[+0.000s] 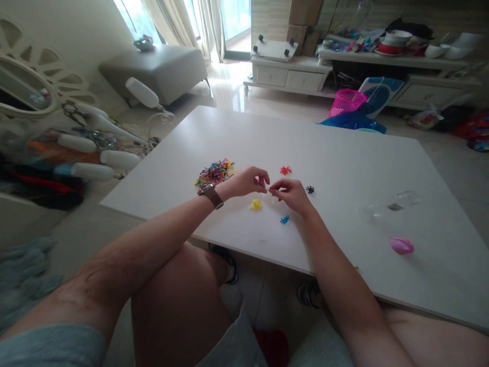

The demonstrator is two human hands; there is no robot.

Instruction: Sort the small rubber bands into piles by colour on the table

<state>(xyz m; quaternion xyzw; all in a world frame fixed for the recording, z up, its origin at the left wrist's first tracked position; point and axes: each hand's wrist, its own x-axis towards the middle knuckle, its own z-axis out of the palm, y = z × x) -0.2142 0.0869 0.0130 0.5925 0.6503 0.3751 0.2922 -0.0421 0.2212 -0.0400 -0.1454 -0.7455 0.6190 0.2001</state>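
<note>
My left hand [253,181], a watch on its wrist, is above the white table with thumb and fingers pinched. Its fingertips meet those of my right hand [292,193], which is pinched too. Something thin and pale shows between them, too small to name. Left of my hands lies a heap of multicoloured small thin strips [215,173]. Around my hands sit small sorted piles: red pieces [286,170], black pieces [309,189], yellow pieces [256,205] and blue pieces [284,219]. A bit of pink shows behind my left fingers, partly hidden.
On the right of the white table [237,135] lie a clear plastic bottle [395,206] and a pink egg-shaped object [402,245]. Beyond the far edge stand a pink basket [347,102] and a blue plastic sheet [353,122]. A white-padded stand [114,159] is close on the left.
</note>
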